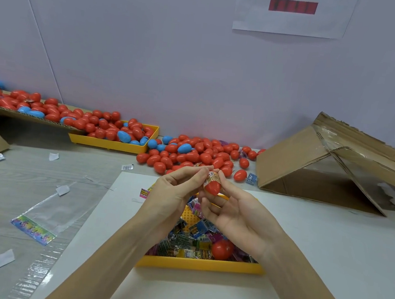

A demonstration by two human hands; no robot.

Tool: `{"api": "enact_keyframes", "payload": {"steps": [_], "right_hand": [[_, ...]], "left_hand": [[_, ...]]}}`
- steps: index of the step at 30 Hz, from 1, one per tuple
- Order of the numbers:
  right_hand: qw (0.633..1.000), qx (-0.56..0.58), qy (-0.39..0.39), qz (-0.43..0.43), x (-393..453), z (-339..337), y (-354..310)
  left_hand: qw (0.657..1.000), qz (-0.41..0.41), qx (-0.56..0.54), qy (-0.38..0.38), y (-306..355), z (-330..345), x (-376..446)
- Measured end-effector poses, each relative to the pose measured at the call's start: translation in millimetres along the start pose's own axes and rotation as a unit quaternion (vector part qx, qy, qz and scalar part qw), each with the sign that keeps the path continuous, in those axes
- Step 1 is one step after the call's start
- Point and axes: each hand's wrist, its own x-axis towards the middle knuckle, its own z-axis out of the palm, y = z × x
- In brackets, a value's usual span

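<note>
A red plastic egg (212, 187) with a small printed packet pressed against its top is held up over a yellow tray (200, 264). My right hand (235, 216) holds the egg from below and the right. My left hand (175, 190) pinches the packet at the egg's upper left with thumb and fingertips. The tray holds several small printed packets (189, 242) and one red egg half (222, 249). Both forearms hide much of the tray.
A heap of red and blue eggs (198, 154) lies behind the tray. Another yellow tray (111, 143) and a cardboard flap (22, 115) at the back left carry more eggs. A tipped cardboard box (323, 170) stands at the right. Clear bags (45, 216) and scraps lie left.
</note>
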Motion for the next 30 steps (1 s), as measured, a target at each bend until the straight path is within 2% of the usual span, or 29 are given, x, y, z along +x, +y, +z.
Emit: {"api": "enact_keyframes", "payload": {"steps": [2, 4, 6, 8, 10, 13, 15, 17, 19, 22, 24, 30], "right_hand": [[0.996, -0.078, 0.025, -0.035, 1, -3, 2], [0.965, -0.227, 0.072, -0.108, 4, -8, 6], [0.889, -0.383, 0.113, -0.225, 6, -10, 9], [0.813, -0.482, 0.089, -0.314, 6, -12, 10], [0.772, -0.536, 0.044, -0.339, 6, -11, 13], [0.716, -0.588, 0.071, -0.369, 6, -10, 21], [0.724, -0.570, 0.099, -0.375, 7, -10, 21], [0.763, -0.526, 0.117, -0.359, 8, -12, 17], [0.809, -0.469, 0.118, -0.334, 8, -13, 11], [0.854, -0.411, 0.097, -0.305, 6, -14, 7], [0.874, -0.386, 0.077, -0.287, 5, -14, 4], [0.914, -0.321, 0.046, -0.243, 3, -11, 0]], "left_hand": [[0.999, 0.007, 0.040, 0.014, 0, 2, -2], [0.998, 0.001, 0.050, 0.046, 0, 1, -2], [0.996, -0.013, 0.038, 0.080, 2, 0, -1], [0.994, -0.018, 0.054, 0.095, 3, -3, -1], [0.991, -0.011, 0.091, 0.101, 3, -4, -2], [0.985, -0.001, 0.139, 0.104, 1, -4, -2], [0.987, 0.002, 0.138, 0.084, 2, -3, -2], [0.990, 0.013, 0.131, 0.053, 4, -2, 0], [0.979, 0.065, 0.190, 0.021, 5, -4, 0], [0.927, 0.182, 0.328, -0.025, 1, -6, 0], [0.890, 0.242, 0.385, -0.024, -1, -6, 0], [0.858, 0.327, 0.396, 0.018, 5, -10, -1]]}}
